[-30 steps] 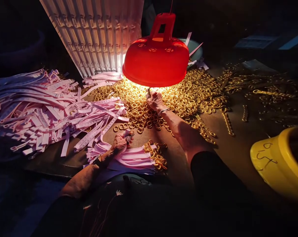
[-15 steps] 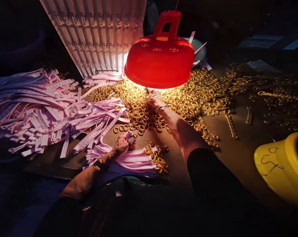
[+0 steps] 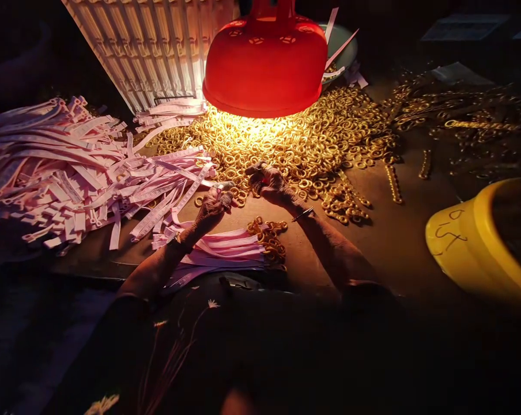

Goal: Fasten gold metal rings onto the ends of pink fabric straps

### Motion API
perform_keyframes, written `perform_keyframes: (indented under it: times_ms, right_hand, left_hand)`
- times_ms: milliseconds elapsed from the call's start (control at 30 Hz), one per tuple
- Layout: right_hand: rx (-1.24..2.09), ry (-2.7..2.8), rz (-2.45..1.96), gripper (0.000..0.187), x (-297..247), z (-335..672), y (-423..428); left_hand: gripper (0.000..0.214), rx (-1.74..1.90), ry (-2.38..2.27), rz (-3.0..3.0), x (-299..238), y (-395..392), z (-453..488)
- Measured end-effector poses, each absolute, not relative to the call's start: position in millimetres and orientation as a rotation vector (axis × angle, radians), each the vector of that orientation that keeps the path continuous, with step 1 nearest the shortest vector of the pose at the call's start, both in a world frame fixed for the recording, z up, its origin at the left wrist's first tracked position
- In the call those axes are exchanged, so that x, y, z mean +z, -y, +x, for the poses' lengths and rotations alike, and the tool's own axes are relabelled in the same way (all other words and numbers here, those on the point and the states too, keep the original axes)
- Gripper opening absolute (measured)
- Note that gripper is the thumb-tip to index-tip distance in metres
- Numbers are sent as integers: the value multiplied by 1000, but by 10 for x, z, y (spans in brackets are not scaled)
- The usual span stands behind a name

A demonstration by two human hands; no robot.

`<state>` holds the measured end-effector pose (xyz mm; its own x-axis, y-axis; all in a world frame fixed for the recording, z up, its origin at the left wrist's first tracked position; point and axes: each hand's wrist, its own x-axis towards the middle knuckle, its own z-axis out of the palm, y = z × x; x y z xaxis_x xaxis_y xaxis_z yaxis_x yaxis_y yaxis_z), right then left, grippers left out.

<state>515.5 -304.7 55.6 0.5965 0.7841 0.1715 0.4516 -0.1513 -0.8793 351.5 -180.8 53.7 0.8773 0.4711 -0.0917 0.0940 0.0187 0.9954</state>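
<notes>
My left hand [image 3: 215, 208] is closed, with the pale end of a pink strap [image 3: 219, 188] showing at its fingertips. A finger of this hand wears a grey textured cover [image 3: 226, 200]. Across a small gap to the right, my right hand [image 3: 271, 183] has its fingers curled together at the near edge of a big heap of gold rings [image 3: 316, 144]; what they pinch is hidden in shadow. Below both hands lies a bundle of pink straps [image 3: 226, 249] with linked gold rings [image 3: 271, 239] at their right ends.
A red lamp [image 3: 264, 69] hangs low over the heap. Many pink straps [image 3: 83, 173] are piled at the left, before a ribbed white panel [image 3: 157, 52]. A yellow bucket [image 3: 459, 230] stands at the right, a greenish bowl [image 3: 344, 46] behind the lamp. Gold chains [image 3: 459, 109] lie at the far right.
My right hand has drawn back from under the lamp toward my left hand. My left hand has risen a little from the bundle. The view has tilted downward.
</notes>
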Motion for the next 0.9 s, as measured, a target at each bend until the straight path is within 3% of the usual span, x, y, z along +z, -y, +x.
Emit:
perform_keyframes:
  times_ms: [333,433,600,767,900]
  right_hand:
    - [651,1245,-1692,25,651,4941,3209]
    - [734,1127,-1583,32,578,4921,3169]
    - [592,794,-1554,50,379,4798,3095]
    - [642,807,-1613,46,265,4704,3102]
    - [685,817,-1708,39,237,4695,3099]
  left_hand:
    - [45,219,-342,1815,485,1884,3443]
    - [43,364,-300,1993,373,1854,3425]
    - [39,458,-314,2162,275,1775,3479]
    - [34,322,-342,2258,236,1725,3590]
    - [40,309,-467,2011,179,1724,3668]
